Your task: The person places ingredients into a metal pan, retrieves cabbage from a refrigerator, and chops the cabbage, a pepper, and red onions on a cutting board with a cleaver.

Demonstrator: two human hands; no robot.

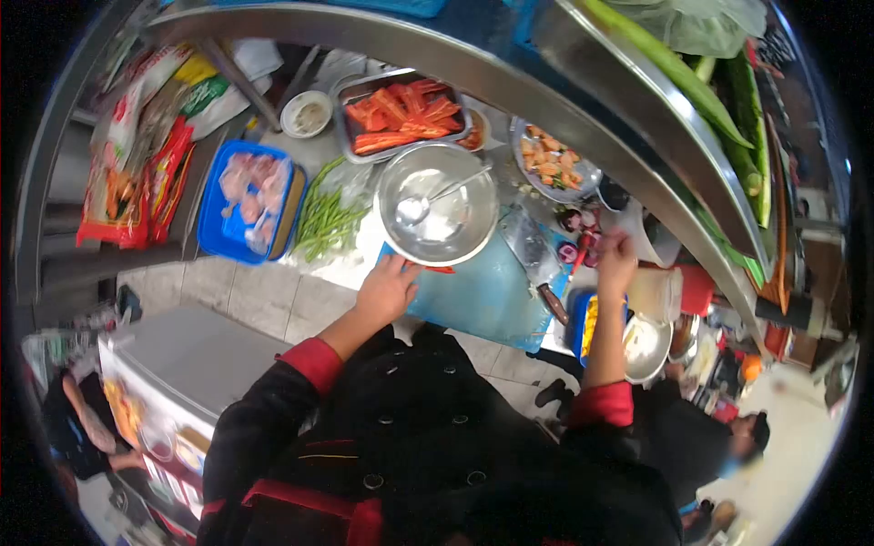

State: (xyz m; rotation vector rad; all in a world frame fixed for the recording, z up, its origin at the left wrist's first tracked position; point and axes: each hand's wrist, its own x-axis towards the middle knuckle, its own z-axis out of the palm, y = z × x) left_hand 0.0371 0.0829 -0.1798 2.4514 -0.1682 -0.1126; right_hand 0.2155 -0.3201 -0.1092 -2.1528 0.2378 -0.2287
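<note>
My left hand (389, 287) is at the near rim of a shiny metal bowl (437, 238), its fingers closed against the edge. Inside the bowl lies a metal ladle (412, 210). Bits of red pepper (441, 269) show beside that hand on the blue cutting board (469, 296). On the board's right part rests a cleaver (533, 247) with a brown handle. My right hand (617, 259) is over the right side of the counter, near cut purple onions (568, 253) and a red piece; its fingers are blurred.
Behind the bowl is a tray (341, 146) of red strips. Green beans (323, 218) and a blue tub (211, 214) of raw meat are left. A metal plate (574, 193) of orange chunks stands back right, under a steel shelf (546, 82). Other people (696, 441) are at both sides.
</note>
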